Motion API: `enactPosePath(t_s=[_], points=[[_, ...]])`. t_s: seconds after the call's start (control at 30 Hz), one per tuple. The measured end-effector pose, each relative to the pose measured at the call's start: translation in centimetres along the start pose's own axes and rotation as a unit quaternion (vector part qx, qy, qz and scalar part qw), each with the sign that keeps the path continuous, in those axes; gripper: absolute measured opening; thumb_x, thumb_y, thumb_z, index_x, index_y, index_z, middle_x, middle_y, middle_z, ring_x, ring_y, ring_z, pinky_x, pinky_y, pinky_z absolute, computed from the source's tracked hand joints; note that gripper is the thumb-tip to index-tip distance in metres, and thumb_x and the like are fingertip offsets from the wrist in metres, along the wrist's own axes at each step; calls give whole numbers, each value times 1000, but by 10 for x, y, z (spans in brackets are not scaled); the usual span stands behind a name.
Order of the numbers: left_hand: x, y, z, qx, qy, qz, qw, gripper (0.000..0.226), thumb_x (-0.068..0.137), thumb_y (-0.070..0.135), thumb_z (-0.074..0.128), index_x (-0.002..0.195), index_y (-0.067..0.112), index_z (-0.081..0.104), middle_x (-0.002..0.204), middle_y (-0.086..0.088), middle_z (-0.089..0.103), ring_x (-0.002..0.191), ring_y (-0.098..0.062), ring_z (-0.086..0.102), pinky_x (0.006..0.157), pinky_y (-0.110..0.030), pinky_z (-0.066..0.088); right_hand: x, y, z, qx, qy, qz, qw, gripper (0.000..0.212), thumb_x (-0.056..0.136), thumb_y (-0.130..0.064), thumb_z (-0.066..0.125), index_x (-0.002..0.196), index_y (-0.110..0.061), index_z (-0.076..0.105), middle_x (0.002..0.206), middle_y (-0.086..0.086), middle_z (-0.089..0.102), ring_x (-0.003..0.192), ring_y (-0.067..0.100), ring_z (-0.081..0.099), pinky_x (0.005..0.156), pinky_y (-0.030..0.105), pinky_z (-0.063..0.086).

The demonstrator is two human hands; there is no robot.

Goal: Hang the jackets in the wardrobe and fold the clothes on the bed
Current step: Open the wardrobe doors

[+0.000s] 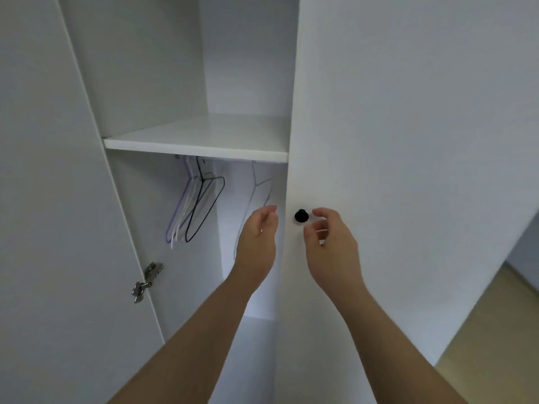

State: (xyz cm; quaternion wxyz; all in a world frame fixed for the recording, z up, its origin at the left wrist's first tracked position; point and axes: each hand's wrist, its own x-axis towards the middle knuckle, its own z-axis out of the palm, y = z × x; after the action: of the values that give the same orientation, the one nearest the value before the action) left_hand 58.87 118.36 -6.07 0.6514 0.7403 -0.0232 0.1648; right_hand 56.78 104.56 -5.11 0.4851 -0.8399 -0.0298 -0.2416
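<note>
A white wardrobe stands in front of me with its left door (52, 199) swung open and its right door (408, 141) closed. A black round knob (301, 216) sits near the right door's left edge. My right hand (329, 243) hovers just right of the knob, fingers loosely curled, not touching it. My left hand (258, 234) reaches into the opening beside the door edge, fingers relaxed and holding nothing. Several empty hangers (195, 205) in purple, white and black hang under the shelf (198, 141); a thin wire hanger (256, 193) hangs behind my left hand. No jackets or bed are in view.
A metal hinge (147, 281) is fixed on the left door's inner edge. Wooden floor (495, 330) shows at the lower right past the wardrobe's side.
</note>
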Motion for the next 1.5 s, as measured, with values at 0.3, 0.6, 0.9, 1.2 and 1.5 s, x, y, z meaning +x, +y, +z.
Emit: enactPosePath(t_s=[0.3,0.6,0.9,1.2,1.5], points=[[56,25,13,-186,-155,-73,967,45,109,43,37,100,22,76,104,-3,78,103,-19,73,99,-40,54,11,-11,15,-65,-11,-31,997,30,104,-26,50,132,-26,60,119,-14,65,103,4,60,94,24,49],[58,6,0,-235,-259,-105,931,47,109,45,33,108,19,72,103,-4,79,96,-17,75,80,-27,58,-21,-40,32,-88,121,48,988,16,103,-30,52,107,-27,68,96,-16,69,89,2,62,83,22,50],[-4,31,-18,-204,-386,-74,897,20,83,20,61,74,10,77,76,-13,72,65,-23,68,64,-32,53,-105,-74,-11,-35,187,142,971,15,95,-32,57,85,-28,68,82,-12,69,72,2,60,65,18,45],[-89,70,10,-158,-549,6,821,12,74,17,79,84,11,83,95,-19,77,90,-29,75,82,-41,61,-189,-78,-89,9,286,170,943,20,86,-24,55,74,-13,67,78,3,70,82,29,65,79,49,56],[-159,100,78,-135,-620,27,772,22,94,6,64,113,3,75,107,-9,78,105,-21,74,88,-32,58,-234,-61,-178,69,350,209,910,26,95,-18,44,90,-5,66,77,-5,64,67,6,54,68,26,45]])
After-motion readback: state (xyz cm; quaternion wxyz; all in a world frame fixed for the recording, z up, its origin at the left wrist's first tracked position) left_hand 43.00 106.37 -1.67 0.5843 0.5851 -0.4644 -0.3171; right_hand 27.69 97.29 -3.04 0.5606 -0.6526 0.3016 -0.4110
